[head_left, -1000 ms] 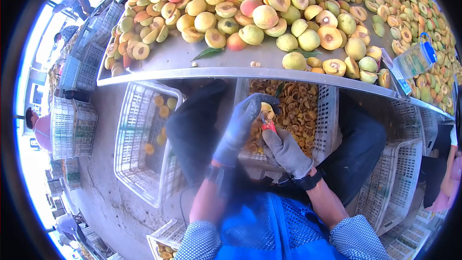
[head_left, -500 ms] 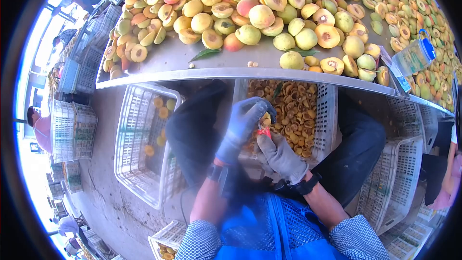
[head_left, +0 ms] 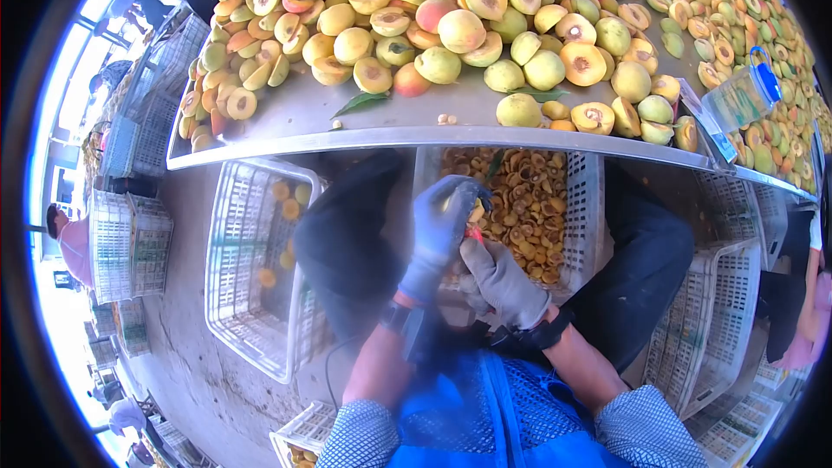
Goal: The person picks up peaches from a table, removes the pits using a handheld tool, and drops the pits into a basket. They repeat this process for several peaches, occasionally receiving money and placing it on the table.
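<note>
My left hand (head_left: 444,218), in a pale glove with dark fingertips, is closed round a yellow peach piece (head_left: 476,212); its fingers hide most of the fruit. My right hand (head_left: 503,280), in a grey glove, grips a small tool with a red handle (head_left: 473,232), held against the fruit. The tool's working end is hidden. Both hands meet over a white crate (head_left: 584,217) between my knees, where many pitted-looking peach pieces (head_left: 530,217) lie. On the metal table (head_left: 299,108) ahead sits a big heap of halved and whole peaches (head_left: 462,32).
At left a white crate (head_left: 251,329) holds a few peach halves. The table's metal rim (head_left: 416,136) runs above my hands. A clear jug with a blue lid (head_left: 744,101) stands at right. More crates (head_left: 702,329) are at right. A person in pink (head_left: 74,243) is at far left.
Both hands stay together, and the left one has turned slightly over the fruit. The view has shifted a little. A dark shape has appeared at the table's far left corner.
</note>
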